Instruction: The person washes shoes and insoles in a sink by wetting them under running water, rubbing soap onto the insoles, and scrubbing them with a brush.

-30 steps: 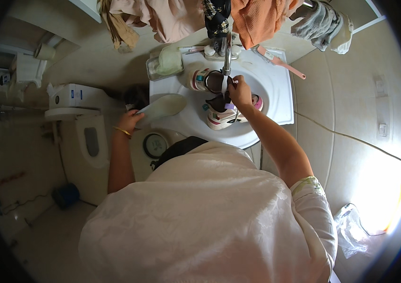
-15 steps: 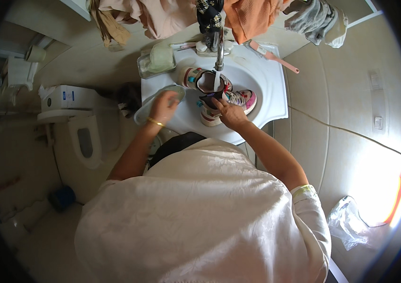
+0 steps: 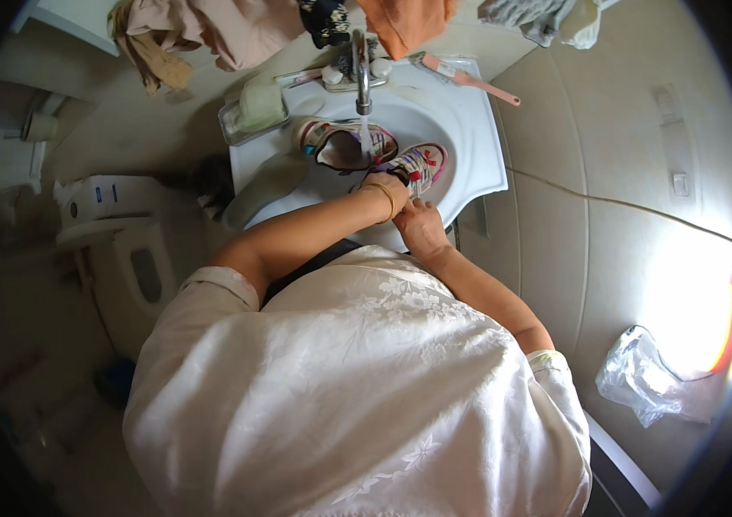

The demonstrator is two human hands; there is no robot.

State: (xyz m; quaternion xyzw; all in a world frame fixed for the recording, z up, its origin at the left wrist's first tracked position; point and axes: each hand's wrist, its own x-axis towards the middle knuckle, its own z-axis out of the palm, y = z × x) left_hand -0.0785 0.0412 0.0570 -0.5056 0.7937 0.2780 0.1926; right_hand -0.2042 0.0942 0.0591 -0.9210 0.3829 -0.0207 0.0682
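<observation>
A pair of multicoloured sneakers lies in the white washbasin (image 3: 480,164). Water from the tap (image 3: 363,103) runs into the far sneaker (image 3: 331,146), whose opening faces up. My left hand (image 3: 388,184) reaches across to the opening of the near sneaker (image 3: 424,164), its fingers mostly hidden there. Close beside it, my right hand (image 3: 422,227) is closed at that sneaker's heel end, which the hands cover. A flat grey-green piece shaped like an insole (image 3: 269,185) lies over the basin's left edge, apart from both hands.
A pink-handled brush (image 3: 469,79) lies on the basin's far right corner. At the far left corner stands a clear dish with a pale green item (image 3: 261,103). Clothes (image 3: 409,21) hang above the tap. A toilet (image 3: 138,258) stands left; a cable (image 3: 616,207) runs along the right wall.
My left hand has moved right, from the grey-green piece at the basin's edge to the near sneaker. My right hand has shifted to that sneaker's heel end. The view has shifted slightly.
</observation>
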